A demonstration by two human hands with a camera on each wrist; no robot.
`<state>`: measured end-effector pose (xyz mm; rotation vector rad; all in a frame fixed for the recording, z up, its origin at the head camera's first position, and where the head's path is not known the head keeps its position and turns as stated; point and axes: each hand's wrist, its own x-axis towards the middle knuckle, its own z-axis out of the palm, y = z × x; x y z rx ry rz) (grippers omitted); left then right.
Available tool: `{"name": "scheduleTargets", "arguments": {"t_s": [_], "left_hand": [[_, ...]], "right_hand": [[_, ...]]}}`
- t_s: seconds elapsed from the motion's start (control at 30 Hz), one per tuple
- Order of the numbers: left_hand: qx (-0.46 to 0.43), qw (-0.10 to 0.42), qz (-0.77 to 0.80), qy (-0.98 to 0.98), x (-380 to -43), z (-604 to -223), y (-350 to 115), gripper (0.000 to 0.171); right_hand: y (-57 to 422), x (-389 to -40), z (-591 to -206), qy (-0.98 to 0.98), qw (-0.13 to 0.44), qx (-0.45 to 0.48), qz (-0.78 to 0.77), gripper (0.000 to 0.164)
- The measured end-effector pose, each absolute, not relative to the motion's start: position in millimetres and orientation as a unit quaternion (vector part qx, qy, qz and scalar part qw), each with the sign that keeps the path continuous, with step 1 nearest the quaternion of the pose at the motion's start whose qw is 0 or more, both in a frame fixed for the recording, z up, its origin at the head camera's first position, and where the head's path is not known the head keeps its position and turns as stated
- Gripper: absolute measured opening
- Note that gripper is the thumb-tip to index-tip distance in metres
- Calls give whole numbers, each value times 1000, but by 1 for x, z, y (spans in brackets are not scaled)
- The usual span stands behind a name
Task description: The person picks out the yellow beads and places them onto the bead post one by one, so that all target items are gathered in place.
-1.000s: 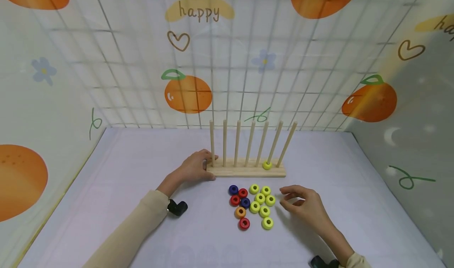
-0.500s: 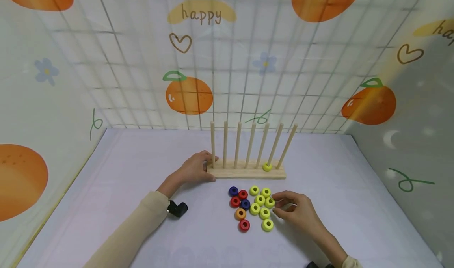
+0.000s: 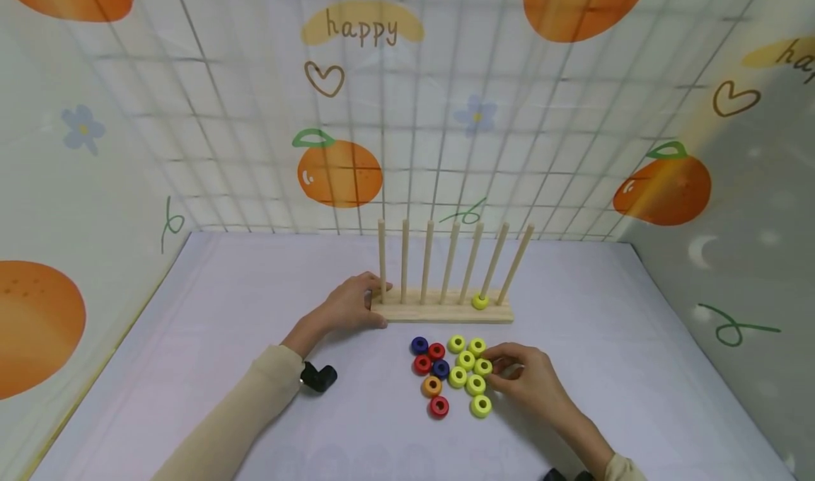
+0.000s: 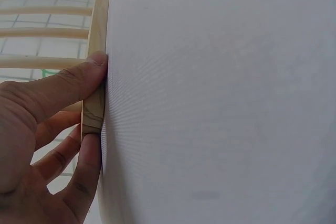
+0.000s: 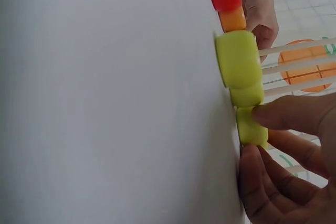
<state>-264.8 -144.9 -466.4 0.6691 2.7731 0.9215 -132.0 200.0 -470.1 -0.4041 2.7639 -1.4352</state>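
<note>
Gripping the left end of the wooden base (image 3: 439,314), the left hand (image 3: 349,303) lays its thumb along the front face, with fingers at the end and behind it. A row of seven pegs (image 3: 449,262) rises from this base, and one threaded yellow ring (image 3: 480,303) sits at the foot of the second peg from the right. Nearer the person, the right hand (image 3: 533,383) is narrowed to a pinch, thumb and fingers about the rightmost yellow ring (image 3: 481,372) of a loose group, which rests on the white tabletop (image 3: 356,410) in front of the base. Six other yellow rings (image 3: 458,383) lie to the left of this hand, several touching or just beside one another; one sits apart at the near end. Left of them are two blue rings (image 3: 441,375), three red rings (image 3: 438,414) and one orange ring (image 3: 431,393), the lowest red one nearest the person. Both arms wear beige sleeves (image 3: 235,410), and a black wrist piece (image 3: 319,377) shows beside the left cuff. Behind the table hangs a pale backdrop (image 3: 255,155) printed with grid lines, oranges, hearts, flowers and the word "happy".
</note>
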Motion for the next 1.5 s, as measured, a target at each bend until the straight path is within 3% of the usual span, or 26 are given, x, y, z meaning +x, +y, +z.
{"name": "scheduleTargets", "arguments": {"t_s": [1.5], "left_hand": [[216,75,295,928,-263,-465,-145,68]], "right_hand": [[205,-128,-464,888,-15,-92,-451,31]]}}
